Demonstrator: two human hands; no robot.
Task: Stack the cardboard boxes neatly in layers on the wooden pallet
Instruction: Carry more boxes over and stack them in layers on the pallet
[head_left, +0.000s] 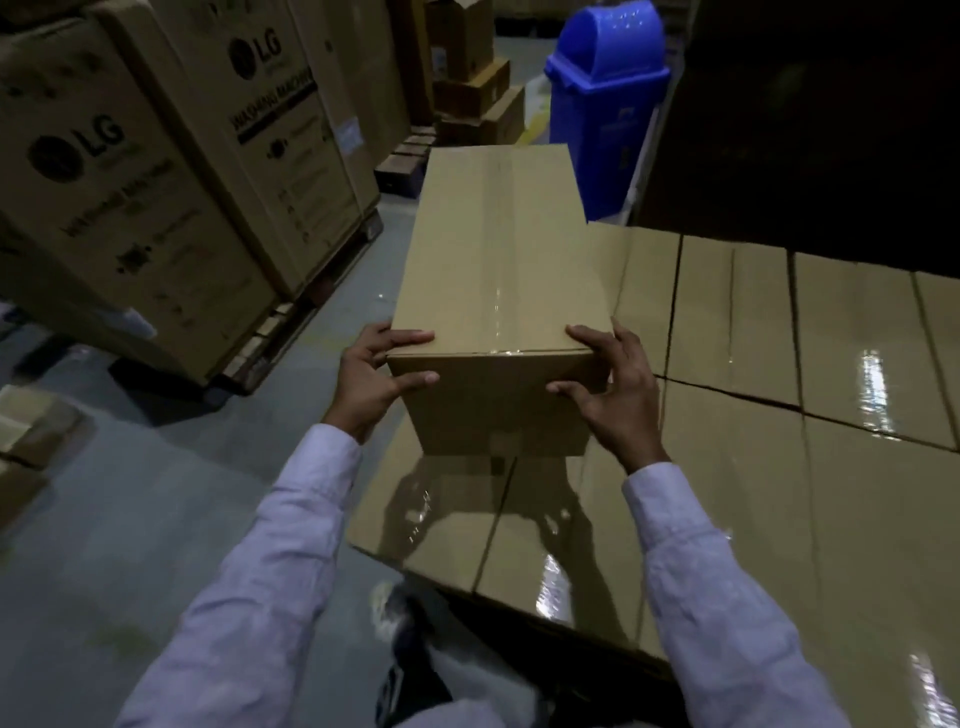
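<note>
A long taped cardboard box (498, 270) stands on the left edge of a flat layer of taped cardboard boxes (810, 395). My left hand (371, 382) grips its near left corner, thumb on the top face and fingers on the end face. My right hand (613, 392) grips the near right corner the same way. The layer spreads to the right and towards me. The pallet under the layer is hidden.
Tall LG washing machine cartons (156, 171) stand on a pallet at the left. A blue swing-lid bin (602, 104) is behind the box, with smaller stacked cartons (475, 93) beside it. Grey floor (156, 519) runs along the left. My shoe (400, 618) is at the layer's near edge.
</note>
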